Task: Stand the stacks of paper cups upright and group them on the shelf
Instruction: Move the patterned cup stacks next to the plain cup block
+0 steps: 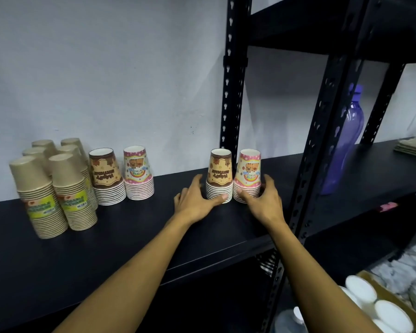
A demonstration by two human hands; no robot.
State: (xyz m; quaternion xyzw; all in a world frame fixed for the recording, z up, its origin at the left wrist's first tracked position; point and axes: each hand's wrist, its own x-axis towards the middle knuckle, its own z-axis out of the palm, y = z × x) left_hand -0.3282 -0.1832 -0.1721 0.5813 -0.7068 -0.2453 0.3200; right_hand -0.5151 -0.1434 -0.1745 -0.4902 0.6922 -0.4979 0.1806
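Observation:
Two cup stacks stand mouth-down side by side on the black shelf [135, 236]: a brown-printed stack [220, 173] and a pink-printed stack [247, 174]. My left hand [197, 203] holds the base of the brown stack, thumb across its front rims. My right hand [265, 201] curls round the base of the pink stack. Further left stand a second brown stack [106, 176] and a second pink stack [138, 173], and at the far left several kraft-paper stacks [55, 186] are grouped together.
A black perforated upright [233, 92] rises just behind the held stacks, and another post [322, 131] stands to their right. A purple bottle [346, 140] stands on the neighbouring shelf. White cups in a box [375, 306] sit lower right.

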